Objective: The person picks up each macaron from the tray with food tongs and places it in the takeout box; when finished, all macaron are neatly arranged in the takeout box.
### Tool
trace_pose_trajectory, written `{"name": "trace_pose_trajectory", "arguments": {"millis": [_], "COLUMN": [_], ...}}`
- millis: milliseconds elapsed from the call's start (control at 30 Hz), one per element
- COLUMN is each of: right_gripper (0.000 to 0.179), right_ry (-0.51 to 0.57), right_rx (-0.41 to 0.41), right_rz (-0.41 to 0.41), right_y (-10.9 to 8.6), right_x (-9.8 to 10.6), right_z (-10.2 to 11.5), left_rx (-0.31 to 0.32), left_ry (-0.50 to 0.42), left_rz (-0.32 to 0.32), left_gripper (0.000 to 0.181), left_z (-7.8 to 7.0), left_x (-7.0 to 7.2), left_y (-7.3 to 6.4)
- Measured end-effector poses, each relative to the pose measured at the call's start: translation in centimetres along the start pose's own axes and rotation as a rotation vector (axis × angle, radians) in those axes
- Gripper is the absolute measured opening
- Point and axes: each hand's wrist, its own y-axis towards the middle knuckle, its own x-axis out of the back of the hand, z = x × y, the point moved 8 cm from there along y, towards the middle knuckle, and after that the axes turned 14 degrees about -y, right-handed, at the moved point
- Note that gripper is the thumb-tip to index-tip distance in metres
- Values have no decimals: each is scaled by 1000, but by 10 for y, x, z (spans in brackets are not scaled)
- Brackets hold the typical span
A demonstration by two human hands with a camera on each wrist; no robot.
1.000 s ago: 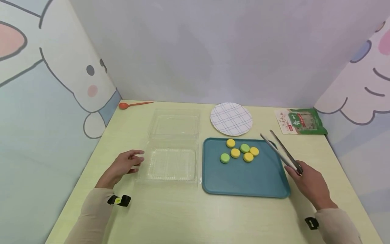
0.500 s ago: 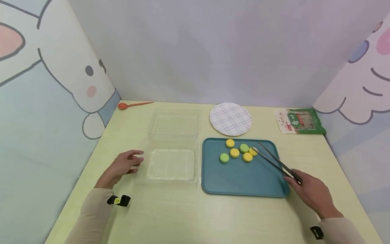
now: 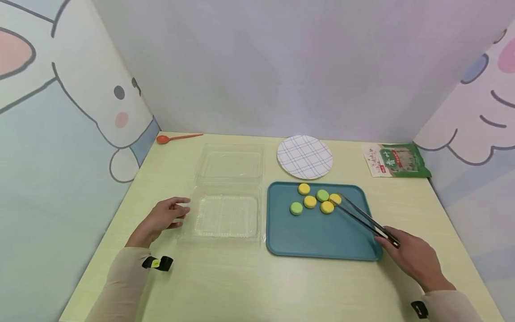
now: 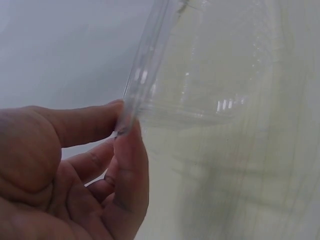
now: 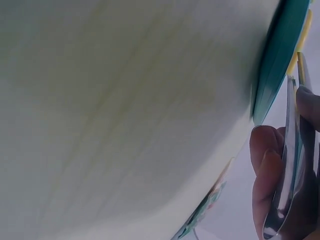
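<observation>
My left hand (image 3: pixel 165 215) is at the left edge of a clear plastic hinged container (image 3: pixel 227 239), which lies opened flat on the table. In the left wrist view, thumb and forefinger pinch the container's rim (image 4: pixel 142 75). My right hand (image 3: pixel 418 257) holds metal tongs (image 3: pixel 388 236) by their joined end, reaching over the right side of a blue tray (image 3: pixel 322 248). The tips of the tongs are at the rightmost yellow macaron (image 3: pixel 335 198), one on either side; contact is too small to tell. Several other yellow and green macarons (image 3: pixel 296 208) lie on the tray.
Behind the tray is a round plate (image 3: pixel 305 157) with a blue grid pattern. A green and white food packet (image 3: pixel 397 160) lies at the back right. An orange spoon (image 3: pixel 162 139) rests at the back left corner. Walls border the table at the back and both sides.
My right hand has brought the tongs left and down, from over the tray's right edge to the rightmost yellow macaron, and their arms have drawn closer together. The left hand has stayed put.
</observation>
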Motion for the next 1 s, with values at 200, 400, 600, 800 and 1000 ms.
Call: {"name": "trace_pose_trajectory", "arguments": {"millis": [200,400,600,800,1000], "right_gripper": [47,53,46,45,43], "right_ry": [-14,-30,-30,-32,-38], "right_rx": [-5,-10,8,3,-16], "right_rz": [-15,26,-1,13,4], "right_y": [1,4,5,5,6], "right_x": [2,1,1,1,4], "right_z": [-2,-1,2,1,-2], "left_rx": [0,-5,-3,2,-4], "left_ry": [-3,-5,-9,-6,-4], "left_rz": [1,-1,-2,-1,-1], "left_gripper": [49,48,49,49,48], "left_z": [1,2,2,2,0], "left_x": [0,1,1,0,0], "left_y": [0,1,1,0,0]}}
